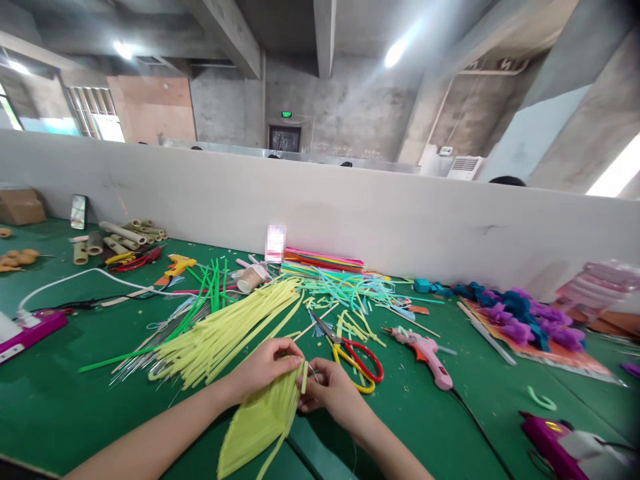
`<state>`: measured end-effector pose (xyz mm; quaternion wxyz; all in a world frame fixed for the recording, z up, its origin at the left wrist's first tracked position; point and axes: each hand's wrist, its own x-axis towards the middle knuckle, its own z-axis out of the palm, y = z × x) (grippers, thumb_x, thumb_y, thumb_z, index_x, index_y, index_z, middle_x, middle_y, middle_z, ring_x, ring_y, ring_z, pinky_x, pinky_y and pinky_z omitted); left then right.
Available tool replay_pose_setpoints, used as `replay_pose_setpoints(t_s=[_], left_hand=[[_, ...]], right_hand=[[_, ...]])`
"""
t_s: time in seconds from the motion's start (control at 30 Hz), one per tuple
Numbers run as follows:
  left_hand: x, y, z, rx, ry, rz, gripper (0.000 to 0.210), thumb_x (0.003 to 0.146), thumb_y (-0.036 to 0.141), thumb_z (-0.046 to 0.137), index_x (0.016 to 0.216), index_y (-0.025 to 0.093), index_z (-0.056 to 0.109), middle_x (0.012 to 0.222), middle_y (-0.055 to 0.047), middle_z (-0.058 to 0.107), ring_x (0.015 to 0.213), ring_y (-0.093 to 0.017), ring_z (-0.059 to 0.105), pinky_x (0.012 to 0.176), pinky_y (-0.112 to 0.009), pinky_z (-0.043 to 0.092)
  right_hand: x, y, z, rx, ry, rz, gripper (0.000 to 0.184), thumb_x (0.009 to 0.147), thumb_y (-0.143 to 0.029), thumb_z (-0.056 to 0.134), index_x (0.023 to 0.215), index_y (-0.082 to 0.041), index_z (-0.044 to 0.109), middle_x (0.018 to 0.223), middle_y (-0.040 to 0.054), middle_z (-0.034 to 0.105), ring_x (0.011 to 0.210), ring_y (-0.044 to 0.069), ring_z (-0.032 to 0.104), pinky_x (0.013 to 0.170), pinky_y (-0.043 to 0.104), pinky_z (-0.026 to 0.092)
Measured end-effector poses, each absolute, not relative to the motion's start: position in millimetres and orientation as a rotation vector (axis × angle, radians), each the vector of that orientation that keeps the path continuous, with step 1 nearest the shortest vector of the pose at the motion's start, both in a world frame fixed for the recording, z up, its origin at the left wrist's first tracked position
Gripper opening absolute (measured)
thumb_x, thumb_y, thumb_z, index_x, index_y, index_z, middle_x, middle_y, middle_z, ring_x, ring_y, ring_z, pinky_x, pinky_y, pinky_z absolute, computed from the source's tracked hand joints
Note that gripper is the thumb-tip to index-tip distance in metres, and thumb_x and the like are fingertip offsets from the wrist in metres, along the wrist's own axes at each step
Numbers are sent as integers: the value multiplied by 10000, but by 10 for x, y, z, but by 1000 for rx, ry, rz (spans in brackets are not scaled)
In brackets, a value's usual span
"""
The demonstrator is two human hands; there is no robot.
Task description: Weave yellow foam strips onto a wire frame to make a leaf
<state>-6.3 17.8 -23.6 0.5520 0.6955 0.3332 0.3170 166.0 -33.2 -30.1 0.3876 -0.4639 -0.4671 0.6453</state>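
A leaf-shaped piece made of yellow-green fuzzy stems (257, 430) hangs between my hands above the green table. My left hand (267, 367) pinches its upper part between thumb and fingers. Close beside it, my right hand (325, 390) is closed at the piece's right edge, by a short yellow-green stem end (305, 377). A thin wire loops near the right fingertips. Behind my hands lies a large bundle of yellow pipe cleaners (235, 323). Just to the right are scissors (357, 360) with red and yellow handles, their blades pointing away.
A pink glue gun (425, 353) lies to the right, its cord running toward me. Purple and teal fuzzy flowers (525, 317) rest farther right. Bamboo pieces (125, 237), a yellow glue gun (180, 265) and a power strip (35, 330) are left. A white partition (320, 200) closes the back.
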Motion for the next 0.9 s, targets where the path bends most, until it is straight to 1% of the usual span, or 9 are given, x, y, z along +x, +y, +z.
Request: replay_pose_setpoints(t_s=[0.17,0.3,0.43,0.57,0.7,0.9], left_hand=[[-44,157,-241,1612,767,733,285,792,395,646,887,126,657,801,-39,651,764,-173,583,694,-259,430],[-67,132,-170,1606,772,673,305,776,408,658,895,128,646,811,-34,644,777,-173,578,704,-257,421],[-121,130,-92,1638,856,533,355,734,463,685,854,134,631,754,2,583,720,-149,525,617,-226,372],[-144,139,-73,1609,904,532,371,725,489,678,819,137,605,698,28,513,672,-131,472,587,-217,339],[-130,144,-95,1605,910,521,381,724,501,670,818,139,595,683,32,491,648,-127,447,571,-221,319],[-110,142,-112,1611,895,534,372,715,490,682,780,137,585,662,40,468,632,-118,422,557,-217,304]], right_hand=[[1648,-342,-305,-1211,-1180,1634,523,538,-544,806,728,-158,509,542,-2,661,524,157,658,579,304,553],[1649,-353,-282,-1246,-1174,1632,544,527,-574,797,731,-156,515,535,-1,662,526,157,661,585,301,553],[1686,-359,-276,-1260,-1200,1680,556,532,-569,800,775,-142,538,570,21,678,586,184,692,589,291,549],[1721,-365,-282,-1224,-1221,1691,556,546,-554,802,809,-135,550,619,37,694,621,191,703,623,303,556],[1707,-357,-291,-1250,-1198,1664,538,540,-548,807,775,-134,556,614,36,692,613,185,699,622,299,554],[1660,-338,-301,-1255,-1169,1646,556,482,-542,829,736,-143,538,568,16,678,563,169,679,590,289,545]])
